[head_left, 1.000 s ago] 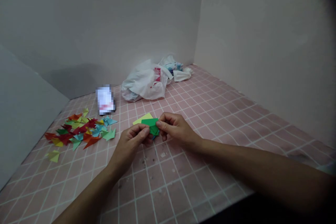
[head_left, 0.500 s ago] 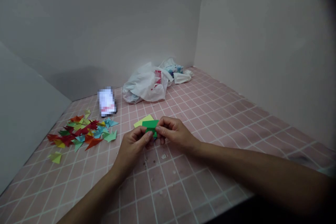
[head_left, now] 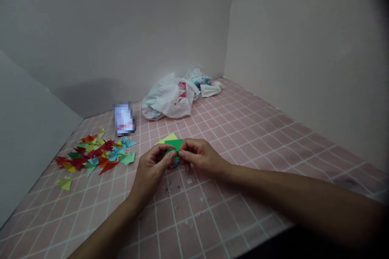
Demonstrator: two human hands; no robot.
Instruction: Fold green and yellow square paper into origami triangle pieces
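Green paper (head_left: 174, 144) is mid-fold, I'd say. It's in front of me, near the middle of the worktop (head_left: 249, 137), between my two hands. Left hand (head_left: 154, 166) has it pinched thumb to finger at its lower left; right hand (head_left: 202, 157) has it pinched at the right edge. Thumbs nearly meeting at the lower middle. Can't tell if the paper is resting on anything or held clear.

Done, as far as I can judge: the pile of small folded pieces (head_left: 88, 153) to the left, in red, orange, yellow, blue and green, overlapping too much for a count. One yellow piece (head_left: 65, 183) sits just apart on the near side. Left: the green one has a flat upper edge and no points like those in the pile, so more creasing looks due. Yellow paper (head_left: 167, 138) shows behind it, looks flat and unfolded; a sliver of blue (head_left: 176, 163) shows below, can't tell if it's another sheet.

Versus a second ago: lower part of the green was spread out then, with slanted folds showing; now mostly covered by my fingers. Right thumb has come in toward the left one. Pile arrangement same, phone (head_left: 124, 118) and white plastic bag (head_left: 170, 97) same too, all just a touch lower in view.
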